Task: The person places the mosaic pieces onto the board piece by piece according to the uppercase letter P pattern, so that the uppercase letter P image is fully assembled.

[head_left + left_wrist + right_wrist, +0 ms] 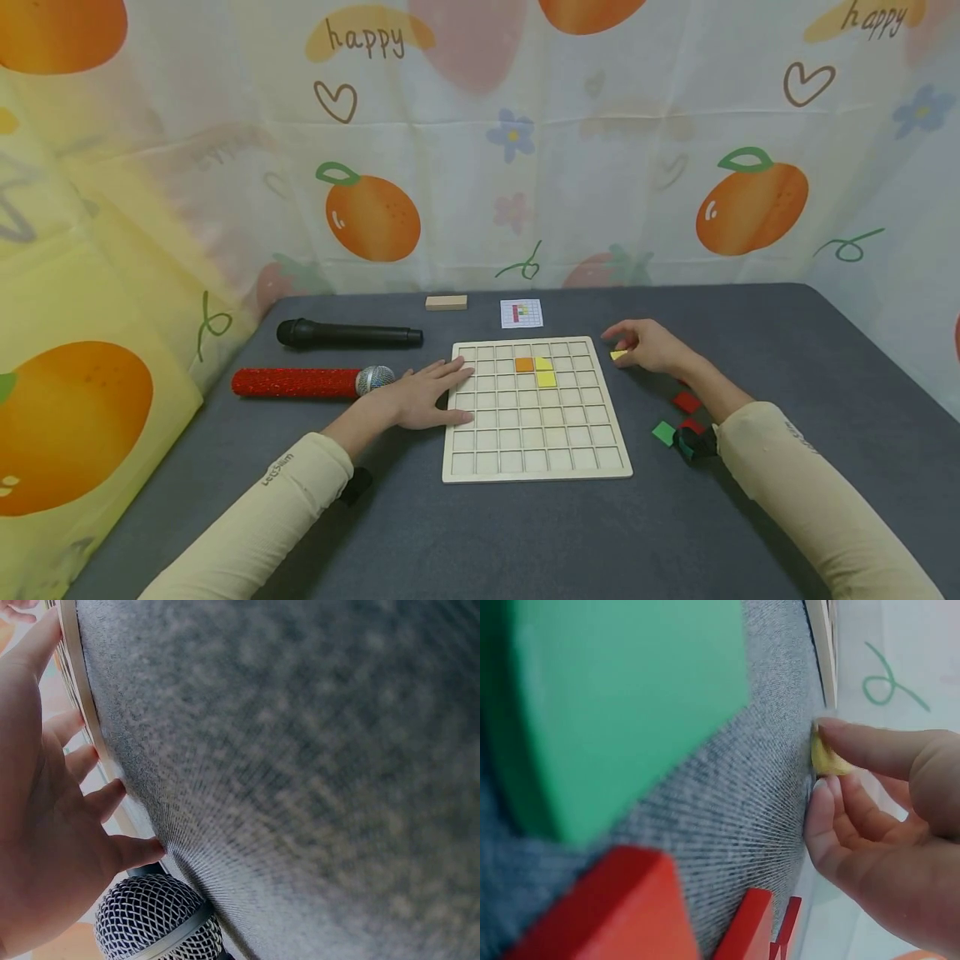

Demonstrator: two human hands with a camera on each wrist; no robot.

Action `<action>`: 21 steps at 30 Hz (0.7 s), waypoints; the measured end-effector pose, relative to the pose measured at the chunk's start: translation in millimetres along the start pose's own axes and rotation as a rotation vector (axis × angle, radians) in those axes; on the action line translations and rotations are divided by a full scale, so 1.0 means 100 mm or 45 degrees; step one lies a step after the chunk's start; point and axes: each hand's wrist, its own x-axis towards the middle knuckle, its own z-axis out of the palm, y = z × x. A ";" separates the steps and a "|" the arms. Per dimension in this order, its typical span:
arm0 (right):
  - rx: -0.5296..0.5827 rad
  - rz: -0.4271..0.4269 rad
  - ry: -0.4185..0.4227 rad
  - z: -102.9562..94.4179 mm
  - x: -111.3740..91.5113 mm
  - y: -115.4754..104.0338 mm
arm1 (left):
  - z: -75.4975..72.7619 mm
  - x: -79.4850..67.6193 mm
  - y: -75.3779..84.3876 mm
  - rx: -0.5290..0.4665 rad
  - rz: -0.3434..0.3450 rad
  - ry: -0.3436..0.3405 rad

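A pale wooden grid board (525, 478) lies on the table, with an orange tile (524, 365) and two yellow tiles (547, 379) in its upper cells. My left hand (423, 397) rests with spread fingers on the board's left edge. Right of the board, my right hand (651, 346) pinches another yellow tile (826, 757) between thumb and fingertips, low at the table surface. Beneath the right forearm lie red tiles (687, 402) and a green tile (663, 432), which looms large in the right wrist view. The wrist partly hides that group.
A small card (521, 313) printed with a coloured grid lies behind the board. Beside it is a wooden block (446, 302). To the left lie a black microphone (352, 335) and a red microphone (300, 382), whose mesh head is close to the left hand.
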 end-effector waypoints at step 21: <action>0.169 0.024 0.067 0.00 -0.08 -0.06 | 0.00 -0.01 0.01 0.012 -0.007 -0.001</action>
